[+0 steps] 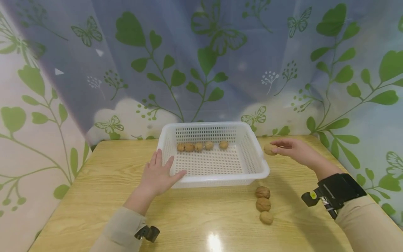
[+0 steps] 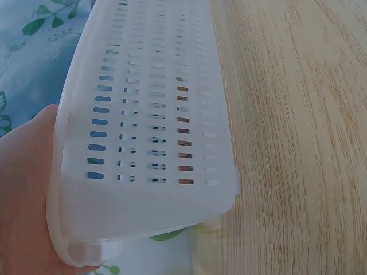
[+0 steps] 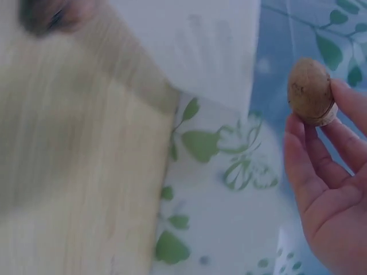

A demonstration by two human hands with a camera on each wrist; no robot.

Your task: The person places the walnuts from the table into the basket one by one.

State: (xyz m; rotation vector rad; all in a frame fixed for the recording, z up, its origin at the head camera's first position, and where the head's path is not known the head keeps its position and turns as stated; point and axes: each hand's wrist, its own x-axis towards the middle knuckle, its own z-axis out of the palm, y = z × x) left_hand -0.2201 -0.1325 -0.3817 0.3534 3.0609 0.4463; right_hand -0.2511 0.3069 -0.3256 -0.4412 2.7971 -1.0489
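Observation:
A walnut (image 1: 270, 149) is pinched between the thumb and fingertips of my right hand (image 1: 294, 150), just outside the right wall of a white plastic basket (image 1: 214, 178). The right wrist view shows this walnut (image 3: 309, 91) held up at the fingertips. My left hand (image 1: 158, 175) rests on the basket's front left corner with its fingers spread and straight. Several walnuts (image 1: 198, 146) lie in a row along the back of the basket floor, the rightmost one (image 1: 223, 144) slightly apart. On the table in front of the basket's right end, three walnuts (image 1: 263, 204) form a column.
The basket stands on a wood-grain table (image 1: 201, 213), near its back edge. Behind the table hangs a cloth (image 1: 264, 45) printed with green leaves and butterflies. Each wrist wears a black camera mount, one of them (image 1: 338, 190) on the right wrist.

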